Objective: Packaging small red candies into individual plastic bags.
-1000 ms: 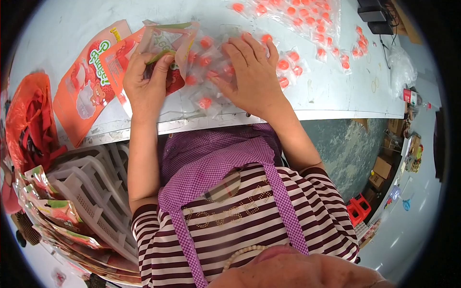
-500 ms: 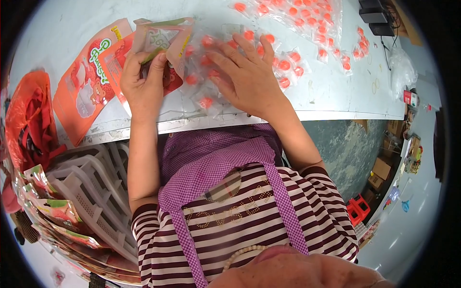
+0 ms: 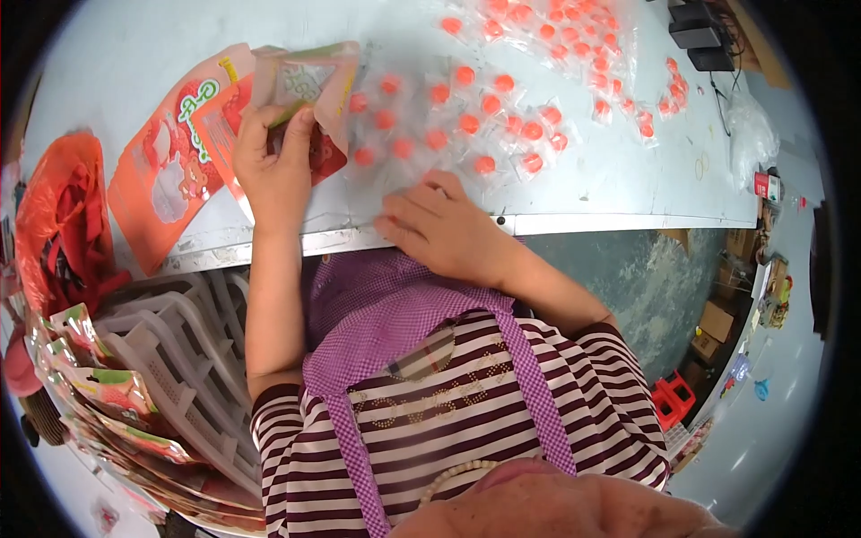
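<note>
My left hand [image 3: 273, 166] grips a pink and red printed pouch [image 3: 335, 97] between thumb and fingers, its mouth parted at the far end. To the left, more flat printed pouches [image 3: 161, 170] overlap on the table. My right hand [image 3: 448, 224] is at the table's near edge with its fingers curled; whatever is inside them is hidden. Small clear-wrapped pieces with round orange-red centres [image 3: 469, 124] lie scattered just beyond it, several of them beside the pouch.
A large clear bag of the same pieces [image 3: 574, 36] lies at the far side of the white table [image 3: 628, 184]. Black boxes with cables [image 3: 700, 36] are at the far right. Below left stand a red plastic bag [image 3: 58, 211], white baskets [image 3: 170, 359] and stacked pouches [image 3: 117, 394].
My right hand has drawn back from over the wrapped pieces to the table's near edge, its fingers curling in. My left hand still grips the pouch.
</note>
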`<state>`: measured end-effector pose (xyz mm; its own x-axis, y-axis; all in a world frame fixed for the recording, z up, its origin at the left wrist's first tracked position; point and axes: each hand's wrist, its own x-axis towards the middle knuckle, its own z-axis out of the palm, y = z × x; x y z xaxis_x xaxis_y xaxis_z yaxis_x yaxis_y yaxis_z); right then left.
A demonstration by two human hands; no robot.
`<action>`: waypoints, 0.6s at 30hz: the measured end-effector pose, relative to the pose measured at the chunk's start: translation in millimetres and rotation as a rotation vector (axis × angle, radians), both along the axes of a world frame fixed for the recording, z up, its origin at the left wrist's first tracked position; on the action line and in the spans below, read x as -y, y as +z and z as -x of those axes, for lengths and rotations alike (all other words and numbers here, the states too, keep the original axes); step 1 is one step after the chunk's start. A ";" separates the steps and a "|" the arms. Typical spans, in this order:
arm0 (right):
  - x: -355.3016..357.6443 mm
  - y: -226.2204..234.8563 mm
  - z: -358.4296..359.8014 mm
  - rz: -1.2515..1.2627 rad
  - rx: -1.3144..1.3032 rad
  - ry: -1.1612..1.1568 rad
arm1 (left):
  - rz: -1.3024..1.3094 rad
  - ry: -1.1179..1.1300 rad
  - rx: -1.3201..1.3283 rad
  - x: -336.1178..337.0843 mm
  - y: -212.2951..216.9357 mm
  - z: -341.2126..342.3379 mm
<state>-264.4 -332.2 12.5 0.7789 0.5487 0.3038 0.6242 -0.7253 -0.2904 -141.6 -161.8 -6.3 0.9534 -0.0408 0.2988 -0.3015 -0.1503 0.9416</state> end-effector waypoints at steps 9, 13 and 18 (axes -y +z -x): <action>91.1 52.1 -33.5 -0.756 0.027 -0.884 | 0.063 -0.088 -0.097 3.2 7.7 4.8; 132.8 23.4 -22.6 -0.306 0.005 -0.907 | 0.071 -0.100 -0.050 4.3 5.4 2.5; 99.8 8.5 -16.4 -0.021 -0.154 -0.580 | -0.014 -0.092 -0.038 4.8 5.6 1.5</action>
<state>-248.0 -432.1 21.0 0.9854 0.0162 0.1696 0.0780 -0.9281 -0.3642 -143.1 -166.7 -0.7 0.9562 -0.1329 0.2609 -0.2784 -0.1369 0.9507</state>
